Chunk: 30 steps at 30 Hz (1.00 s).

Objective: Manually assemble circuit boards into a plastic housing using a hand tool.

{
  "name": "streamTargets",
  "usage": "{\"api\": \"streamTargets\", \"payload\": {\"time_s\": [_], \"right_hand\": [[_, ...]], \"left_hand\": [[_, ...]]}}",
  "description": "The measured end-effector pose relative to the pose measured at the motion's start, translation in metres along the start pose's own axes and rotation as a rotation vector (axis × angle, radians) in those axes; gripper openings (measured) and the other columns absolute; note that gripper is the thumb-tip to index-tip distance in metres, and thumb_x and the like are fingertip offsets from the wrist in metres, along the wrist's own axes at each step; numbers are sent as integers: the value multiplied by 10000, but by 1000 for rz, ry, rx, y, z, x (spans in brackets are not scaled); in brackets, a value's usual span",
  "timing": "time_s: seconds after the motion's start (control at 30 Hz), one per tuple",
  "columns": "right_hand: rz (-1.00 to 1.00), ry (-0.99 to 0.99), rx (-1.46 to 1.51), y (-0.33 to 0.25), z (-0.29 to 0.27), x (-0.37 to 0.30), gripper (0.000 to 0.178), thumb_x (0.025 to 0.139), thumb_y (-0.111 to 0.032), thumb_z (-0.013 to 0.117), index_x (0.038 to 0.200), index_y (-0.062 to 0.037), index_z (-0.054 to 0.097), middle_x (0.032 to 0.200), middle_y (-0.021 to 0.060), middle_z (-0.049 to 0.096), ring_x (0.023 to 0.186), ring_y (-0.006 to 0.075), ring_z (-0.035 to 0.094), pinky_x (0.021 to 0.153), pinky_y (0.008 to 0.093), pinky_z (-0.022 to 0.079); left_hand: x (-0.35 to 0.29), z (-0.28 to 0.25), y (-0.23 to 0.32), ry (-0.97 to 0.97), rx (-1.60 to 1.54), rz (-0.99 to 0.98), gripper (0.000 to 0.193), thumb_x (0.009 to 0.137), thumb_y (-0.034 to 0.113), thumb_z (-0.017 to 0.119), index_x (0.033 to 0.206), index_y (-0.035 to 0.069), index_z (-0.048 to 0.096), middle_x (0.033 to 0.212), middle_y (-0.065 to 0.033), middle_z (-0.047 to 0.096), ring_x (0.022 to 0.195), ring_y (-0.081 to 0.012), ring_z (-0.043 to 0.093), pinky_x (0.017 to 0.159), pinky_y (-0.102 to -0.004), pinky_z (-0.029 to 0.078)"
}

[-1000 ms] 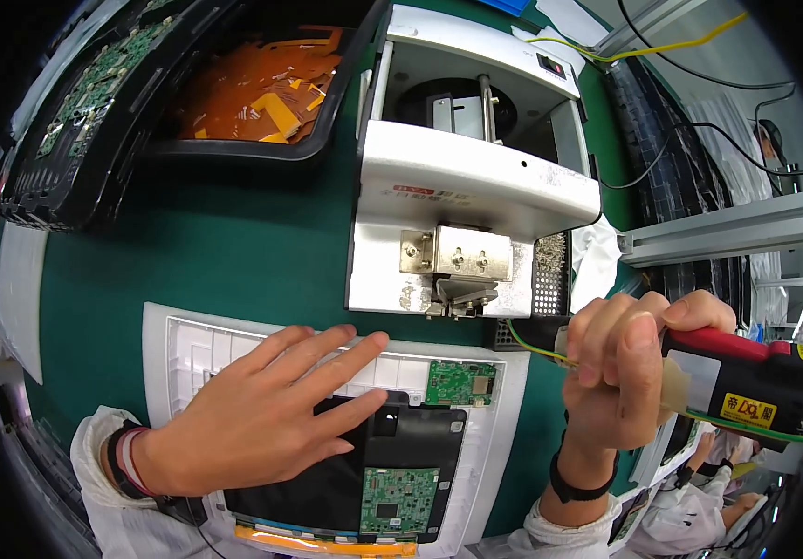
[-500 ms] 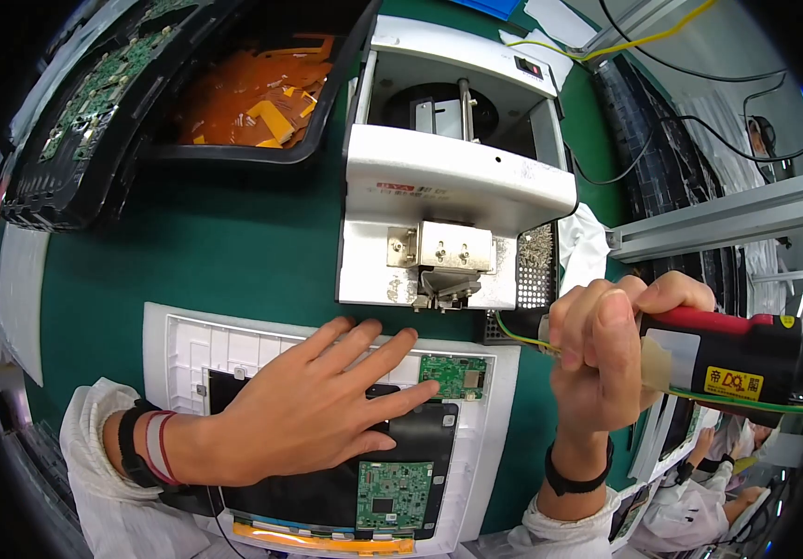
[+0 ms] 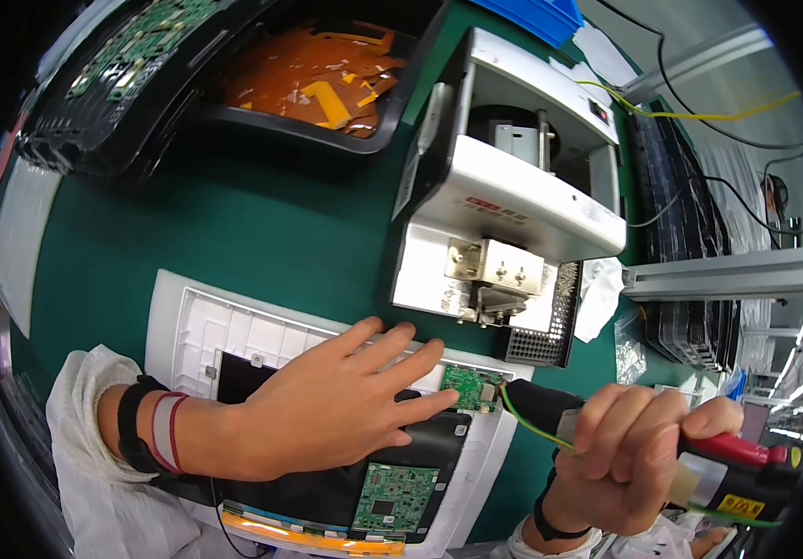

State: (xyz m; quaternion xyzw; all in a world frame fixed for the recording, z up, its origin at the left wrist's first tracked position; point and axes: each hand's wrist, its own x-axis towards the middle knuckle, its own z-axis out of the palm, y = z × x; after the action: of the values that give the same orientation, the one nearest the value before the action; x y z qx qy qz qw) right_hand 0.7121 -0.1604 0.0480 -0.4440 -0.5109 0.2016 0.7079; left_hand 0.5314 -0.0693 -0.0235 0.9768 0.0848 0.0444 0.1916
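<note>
My right hand (image 3: 620, 456) is wrapped round a black and red electric screwdriver (image 3: 543, 407). The tool's tip meets the right edge of a small green circuit board (image 3: 465, 380); exact contact is hard to see. That board sits in the upper right corner of a white plastic housing (image 3: 164, 321). My left hand (image 3: 336, 401) lies with fingers spread over the housing, one finger reaching to the small board. Beneath it is a black panel (image 3: 434, 438), partly hidden, bearing a larger green circuit board (image 3: 394, 497). Along the near edge runs an orange strip (image 3: 317, 536).
Beyond the housing stands a white machine (image 3: 536, 200), with a perforated black tray (image 3: 550, 345) of small metal pieces beside it. A black bin (image 3: 364, 140) of orange flexible pieces and a rack of green boards (image 3: 145, 51) stand far left. A metal post (image 3: 727, 279) crosses at right.
My right hand has brought the screwdriver down, its tip now at the small board. The left hand stays spread over the housing. The whole view has shifted and turned, so the machine appears farther right.
</note>
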Motion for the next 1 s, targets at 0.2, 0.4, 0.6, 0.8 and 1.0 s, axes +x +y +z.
{"api": "streamTargets", "payload": {"time_s": [0.2, 0.4, 0.6, 0.8, 1.0], "right_hand": [[79, -57, 10, 15, 15, -13, 215, 929, -26, 498, 997, -105, 310, 579, 18, 398, 409, 103, 378, 445, 259, 379], [46, -82, -14, 21, 22, -17, 202, 939, -34, 492, 1000, -101, 312, 582, 17, 404, 416, 95, 384, 450, 259, 387], [52, -92, -18, 29, 24, -21, 195, 939, -32, 490, 1008, -96, 319, 584, 13, 401, 416, 94, 379, 452, 256, 382], [56, -86, -30, 25, 23, -20, 197, 941, -32, 489, 1011, -97, 316, 586, 14, 398, 422, 96, 383, 452, 257, 379], [61, -122, -32, 27, 23, -20, 197, 945, -32, 478, 1018, -100, 309, 597, 16, 402, 428, 98, 388, 461, 256, 384]], "left_hand": [[-6, 6, -1, 17, 0, -18, 521, 845, 399, 644, 1322, 223, 534, 1297, -117, 500, 1157, -303, 495, 996, -418, 407], [-11, 15, -5, 55, -13, -13, 531, 825, 403, 658, 1307, 209, 547, 1264, -110, 512, 1141, -290, 491, 992, -396, 404], [-14, 20, -6, 61, -11, -15, 529, 822, 410, 655, 1300, 208, 552, 1261, -101, 511, 1144, -282, 478, 995, -386, 398], [-12, 19, -3, 61, -16, -10, 528, 826, 412, 650, 1303, 209, 551, 1266, -97, 508, 1142, -281, 474, 990, -384, 398], [-13, 21, -4, 71, -19, -7, 518, 828, 405, 651, 1296, 204, 554, 1263, -97, 511, 1144, -281, 472, 988, -387, 398]]}}
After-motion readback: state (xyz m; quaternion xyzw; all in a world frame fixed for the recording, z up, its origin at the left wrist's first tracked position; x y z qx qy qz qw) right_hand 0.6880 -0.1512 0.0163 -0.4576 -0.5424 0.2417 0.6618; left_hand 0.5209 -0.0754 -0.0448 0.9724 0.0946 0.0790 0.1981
